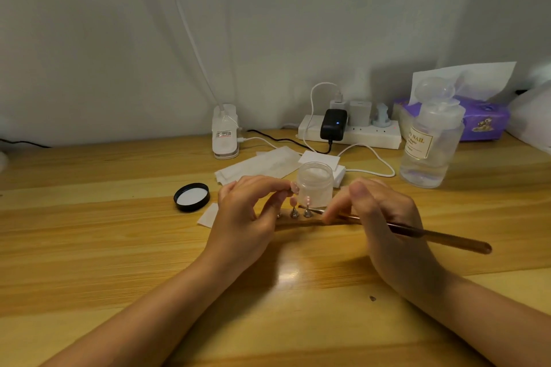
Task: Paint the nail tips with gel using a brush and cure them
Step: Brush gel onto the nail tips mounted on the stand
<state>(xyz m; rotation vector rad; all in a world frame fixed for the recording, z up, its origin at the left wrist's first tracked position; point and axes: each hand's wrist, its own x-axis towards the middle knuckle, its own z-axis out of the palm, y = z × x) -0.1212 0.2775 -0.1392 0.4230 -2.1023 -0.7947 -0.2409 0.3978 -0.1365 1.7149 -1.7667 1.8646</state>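
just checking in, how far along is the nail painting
Set-up looks done: the jar is open, its lid off beside it. In hand: the right hand holds the brush at the nail tips, while the left hand pinches one. Curing remains.

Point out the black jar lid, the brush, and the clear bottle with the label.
black jar lid (192, 197), head view, on its white inner liner.
brush (441, 239), head view, on the handle behind the right hand.
clear bottle (429, 155), head view, on its body beside the label.
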